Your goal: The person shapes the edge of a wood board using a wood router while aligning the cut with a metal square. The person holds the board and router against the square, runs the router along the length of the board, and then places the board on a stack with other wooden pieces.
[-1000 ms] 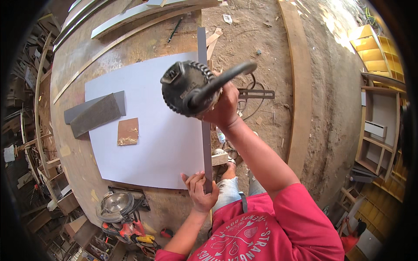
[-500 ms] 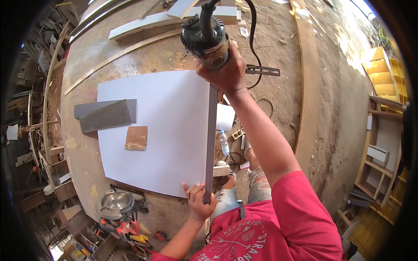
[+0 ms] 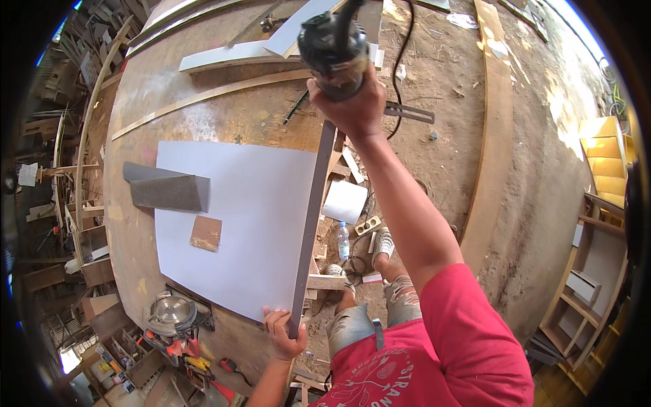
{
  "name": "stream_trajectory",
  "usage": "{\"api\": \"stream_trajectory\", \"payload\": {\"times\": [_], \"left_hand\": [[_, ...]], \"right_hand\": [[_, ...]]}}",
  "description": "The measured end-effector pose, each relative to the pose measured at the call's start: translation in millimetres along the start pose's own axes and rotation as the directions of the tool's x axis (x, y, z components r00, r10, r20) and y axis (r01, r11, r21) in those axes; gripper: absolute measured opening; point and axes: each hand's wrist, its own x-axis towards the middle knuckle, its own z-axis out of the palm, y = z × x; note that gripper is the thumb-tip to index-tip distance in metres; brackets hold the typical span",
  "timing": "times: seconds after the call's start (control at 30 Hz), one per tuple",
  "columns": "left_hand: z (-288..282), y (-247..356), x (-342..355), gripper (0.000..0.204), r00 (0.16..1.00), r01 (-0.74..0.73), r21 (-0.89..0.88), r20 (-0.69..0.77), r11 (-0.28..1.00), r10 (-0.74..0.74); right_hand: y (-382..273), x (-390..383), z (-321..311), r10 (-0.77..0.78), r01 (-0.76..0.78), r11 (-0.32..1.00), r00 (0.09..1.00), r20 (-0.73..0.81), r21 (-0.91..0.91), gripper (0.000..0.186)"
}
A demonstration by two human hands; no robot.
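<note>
My right hand (image 3: 358,108) is wrapped round the body of a black corded trim router (image 3: 333,68), just past the far right corner of a white panel (image 3: 251,210). A slotted metal guide bar (image 3: 415,112) sticks out to its right. My left hand (image 3: 283,334) grips the panel's near right corner, fingers lying on top and thumb at the side. Dark grey edging (image 3: 310,220) runs along the panel's right edge between both hands. On the panel lie a small brown square (image 3: 206,233) and a grey-brown sheet (image 3: 167,192) over a grey strip. The router's bit is hidden.
A circular saw (image 3: 173,312) and a red-and-black tape measure (image 3: 232,367) sit at the near left of the worktable. White boards (image 3: 227,55) lie at its far end. Below the right edge are a water bottle (image 3: 343,241), a power strip (image 3: 368,225) and my feet.
The router has moved farther away, off the panel's far right corner. The panel appears lower and slightly turned in view. My left hand stays on the near corner.
</note>
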Motion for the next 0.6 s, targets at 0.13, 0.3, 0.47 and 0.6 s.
{"api": "stream_trajectory", "payload": {"times": [0.13,0.3,0.47,0.6], "left_hand": [[-10,28,20,0.061,0.994,0.105,0.097,0.005,0.990,-0.106],[3,69,89,0.080,0.947,0.321,0.054,-0.051,0.946,-0.318],[49,98,231,0.064,0.955,0.219,-0.023,-0.200,0.975,-0.219],[47,90,276,0.041,0.940,0.332,-0.135,-0.043,0.934,-0.340]], "right_hand": [[15,-10,-52,-0.196,0.198,0.976,0.980,-0.027,0.093,0.056],[19,-53,-165,0.153,-0.210,0.914,0.971,0.182,0.349,0.052],[18,-103,-261,0.456,-0.516,0.798,0.855,0.249,0.311,0.065],[33,-140,-316,0.471,-0.504,0.840,0.861,0.192,0.200,0.064]]}}
